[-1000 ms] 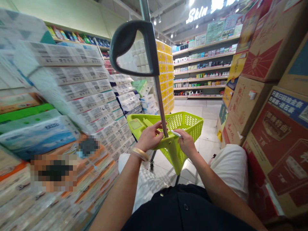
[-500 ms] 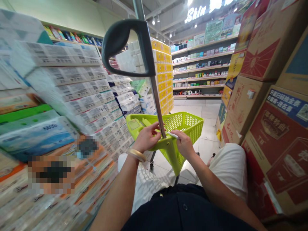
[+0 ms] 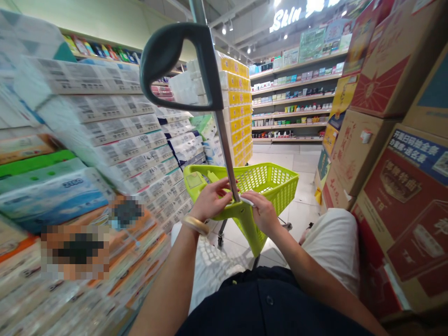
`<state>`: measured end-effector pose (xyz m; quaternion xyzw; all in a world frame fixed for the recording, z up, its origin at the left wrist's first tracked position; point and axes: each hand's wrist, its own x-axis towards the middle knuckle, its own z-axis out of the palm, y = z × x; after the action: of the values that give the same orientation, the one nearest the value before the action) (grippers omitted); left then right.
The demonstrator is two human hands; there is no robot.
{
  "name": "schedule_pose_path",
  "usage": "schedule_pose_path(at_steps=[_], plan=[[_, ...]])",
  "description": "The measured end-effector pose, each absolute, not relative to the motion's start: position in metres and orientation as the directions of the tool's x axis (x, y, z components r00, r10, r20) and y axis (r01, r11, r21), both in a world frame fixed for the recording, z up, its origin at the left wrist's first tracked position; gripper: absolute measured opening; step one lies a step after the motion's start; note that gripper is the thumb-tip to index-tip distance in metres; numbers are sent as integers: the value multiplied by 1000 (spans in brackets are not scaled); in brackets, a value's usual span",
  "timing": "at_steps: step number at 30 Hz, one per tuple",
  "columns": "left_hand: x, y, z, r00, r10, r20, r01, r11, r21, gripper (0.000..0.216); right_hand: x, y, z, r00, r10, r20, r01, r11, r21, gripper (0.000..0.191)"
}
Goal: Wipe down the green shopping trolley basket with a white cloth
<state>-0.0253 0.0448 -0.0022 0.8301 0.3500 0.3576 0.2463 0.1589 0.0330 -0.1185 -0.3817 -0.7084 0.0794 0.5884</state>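
Note:
A lime-green plastic shopping cart [image 3: 245,217] stands in front of me, its metal pole [image 3: 226,149] rising from the near rim to a dark grey loop handle [image 3: 215,74]. My left hand [image 3: 213,200] rests by the left side of the pole's foot, fingers spread and slightly bent, thumb apart; a pale bangle [image 3: 196,225] circles that wrist. On the right side of the pole, my right hand [image 3: 264,212] is closed on a small folded white wipe [image 3: 247,201], pressed against the cart rim near the pole. Whether it is cloth or tissue I cannot tell.
Stacked white tissue packs [image 3: 115,102] crowd the left side. Cardboard cartons [image 3: 364,149] are piled close on the right. Beyond the cart are yellow-and-white packs [image 3: 240,112], shelves of small goods [image 3: 294,102] and a tiled floor [image 3: 301,163].
My right hand and the white wipe have shifted slightly left, closer to the pole. The pole and handle lean a little further left, and my left hand has moved slightly left.

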Motion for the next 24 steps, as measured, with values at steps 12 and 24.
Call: schedule_pose_path(at_steps=[12,24], plan=[[-33,42,-1,510,744,431,458,-659,596,33,155,40,-124,28,660,751,474,653,-591,50],[1,8,-17,317,225,921,595,-804,-8,47,159,44,-123,27,693,720,573,580,-579,43]])
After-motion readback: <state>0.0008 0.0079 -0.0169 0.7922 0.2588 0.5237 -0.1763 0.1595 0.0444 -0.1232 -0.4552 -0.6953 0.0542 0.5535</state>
